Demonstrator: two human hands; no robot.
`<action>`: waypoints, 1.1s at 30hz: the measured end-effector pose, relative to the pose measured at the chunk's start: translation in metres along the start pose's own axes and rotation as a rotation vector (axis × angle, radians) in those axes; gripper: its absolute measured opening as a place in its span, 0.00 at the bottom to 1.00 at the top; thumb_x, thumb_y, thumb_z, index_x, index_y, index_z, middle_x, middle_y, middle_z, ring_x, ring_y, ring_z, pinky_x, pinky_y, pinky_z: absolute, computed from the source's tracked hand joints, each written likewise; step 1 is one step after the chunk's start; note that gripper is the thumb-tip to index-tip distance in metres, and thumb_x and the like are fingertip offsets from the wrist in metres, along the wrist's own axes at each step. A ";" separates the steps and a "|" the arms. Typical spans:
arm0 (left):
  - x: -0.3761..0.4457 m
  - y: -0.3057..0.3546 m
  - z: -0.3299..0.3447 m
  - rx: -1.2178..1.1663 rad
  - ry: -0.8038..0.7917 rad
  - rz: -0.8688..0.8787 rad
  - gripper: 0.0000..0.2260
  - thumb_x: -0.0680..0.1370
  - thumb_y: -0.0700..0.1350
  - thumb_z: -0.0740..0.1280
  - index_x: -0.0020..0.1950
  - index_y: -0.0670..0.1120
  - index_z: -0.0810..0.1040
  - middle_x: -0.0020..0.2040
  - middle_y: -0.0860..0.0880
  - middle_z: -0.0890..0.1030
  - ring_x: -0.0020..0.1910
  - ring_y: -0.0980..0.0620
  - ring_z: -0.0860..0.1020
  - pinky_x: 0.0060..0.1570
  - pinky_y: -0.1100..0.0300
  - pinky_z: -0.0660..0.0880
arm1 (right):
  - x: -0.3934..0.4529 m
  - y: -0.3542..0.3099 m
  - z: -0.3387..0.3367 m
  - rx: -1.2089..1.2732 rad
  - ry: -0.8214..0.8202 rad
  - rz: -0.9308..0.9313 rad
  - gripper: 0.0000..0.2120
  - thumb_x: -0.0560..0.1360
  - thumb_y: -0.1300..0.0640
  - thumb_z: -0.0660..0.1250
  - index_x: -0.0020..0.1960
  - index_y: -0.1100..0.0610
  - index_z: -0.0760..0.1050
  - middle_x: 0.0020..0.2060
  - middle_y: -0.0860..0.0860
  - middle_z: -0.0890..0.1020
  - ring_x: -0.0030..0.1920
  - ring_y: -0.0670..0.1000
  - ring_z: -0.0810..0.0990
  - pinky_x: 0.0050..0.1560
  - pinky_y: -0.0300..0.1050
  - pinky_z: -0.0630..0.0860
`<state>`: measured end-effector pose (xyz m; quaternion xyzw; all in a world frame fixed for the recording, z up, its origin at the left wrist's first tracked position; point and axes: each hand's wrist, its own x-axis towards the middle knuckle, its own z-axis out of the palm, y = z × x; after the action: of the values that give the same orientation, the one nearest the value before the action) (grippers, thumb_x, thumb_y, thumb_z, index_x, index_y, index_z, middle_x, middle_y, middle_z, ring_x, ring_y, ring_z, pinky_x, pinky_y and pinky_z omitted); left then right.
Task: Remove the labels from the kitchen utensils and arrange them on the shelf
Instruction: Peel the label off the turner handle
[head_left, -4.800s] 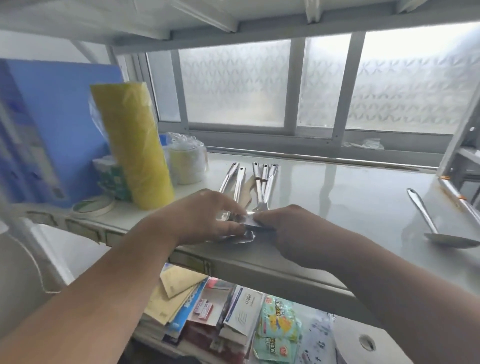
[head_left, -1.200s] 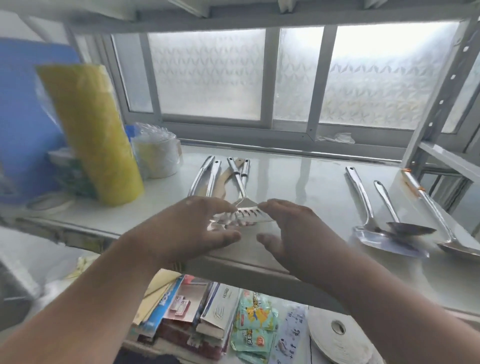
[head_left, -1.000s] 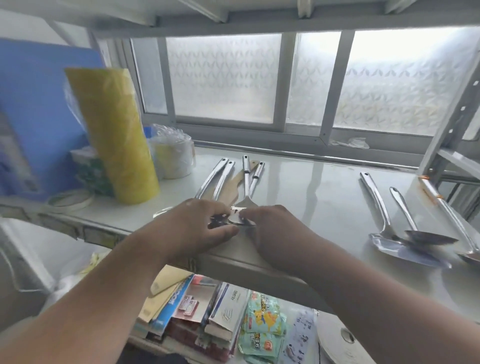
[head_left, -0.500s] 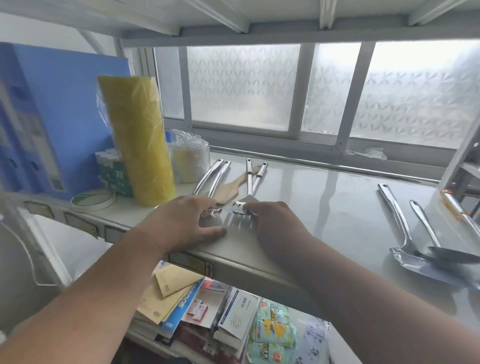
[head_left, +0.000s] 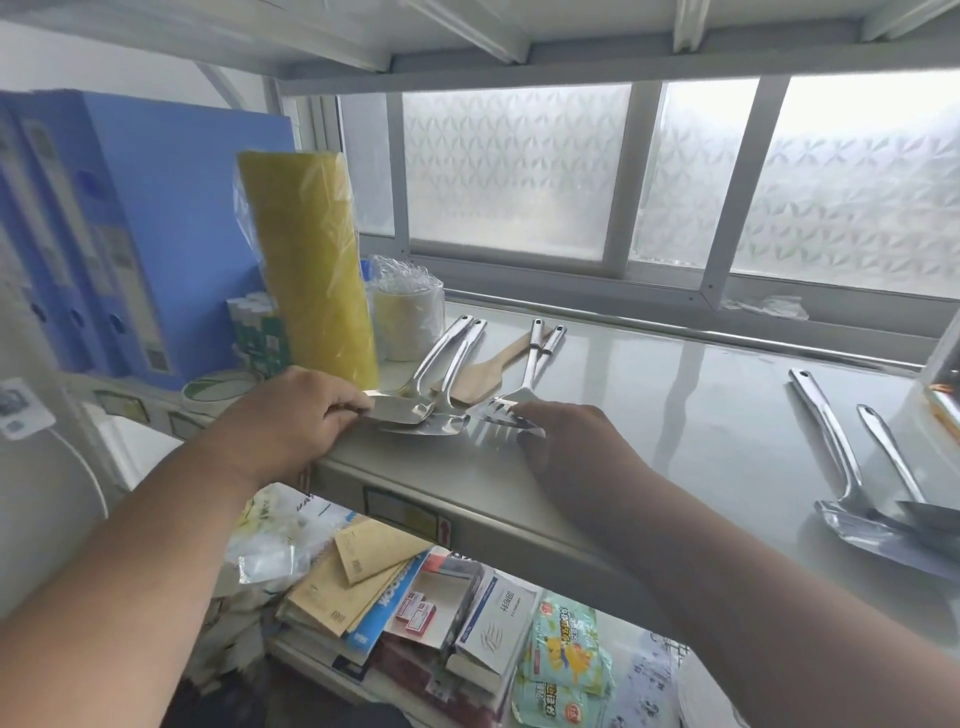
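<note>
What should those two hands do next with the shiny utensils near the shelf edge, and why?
Probably nudge the slotted turner into line. The right hand touches its head, which lies fanned out from the spatula heads that the left hand grips at the shelf edge, while the handles already run roughly parallel.

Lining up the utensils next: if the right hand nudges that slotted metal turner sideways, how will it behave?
The slotted turner looks like rigid polished steel, so it probably won't flex. On the glossy shelf it will likely slide easily. Pushed at its head by the right hand, it may pivot, its long handle swinging toward the wooden spatula.
</note>
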<state>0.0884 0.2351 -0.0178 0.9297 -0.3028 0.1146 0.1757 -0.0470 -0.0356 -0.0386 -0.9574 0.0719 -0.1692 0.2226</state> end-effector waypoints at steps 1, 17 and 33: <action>0.001 -0.001 0.004 -0.031 0.060 0.016 0.10 0.82 0.46 0.72 0.62 0.54 0.88 0.58 0.50 0.88 0.58 0.46 0.84 0.59 0.53 0.79 | -0.001 0.000 0.000 -0.002 0.000 0.003 0.13 0.81 0.54 0.64 0.63 0.49 0.80 0.55 0.53 0.84 0.58 0.56 0.78 0.58 0.48 0.75; 0.018 0.116 0.035 -0.172 0.614 0.393 0.05 0.78 0.41 0.77 0.49 0.41 0.84 0.43 0.46 0.86 0.39 0.44 0.85 0.38 0.48 0.84 | -0.030 0.003 -0.040 -0.136 0.358 -0.195 0.22 0.79 0.50 0.69 0.72 0.49 0.72 0.69 0.46 0.78 0.70 0.51 0.72 0.68 0.43 0.68; 0.015 0.233 0.110 -0.404 0.347 0.653 0.04 0.78 0.48 0.73 0.46 0.49 0.81 0.42 0.54 0.83 0.36 0.50 0.82 0.35 0.51 0.80 | -0.113 0.079 -0.091 -0.664 0.387 0.076 0.03 0.76 0.54 0.70 0.45 0.47 0.82 0.40 0.45 0.86 0.60 0.54 0.78 0.63 0.57 0.63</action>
<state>-0.0285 0.0079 -0.0532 0.6985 -0.5640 0.2575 0.3573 -0.1894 -0.1186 -0.0306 -0.9244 0.1990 -0.3059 -0.1112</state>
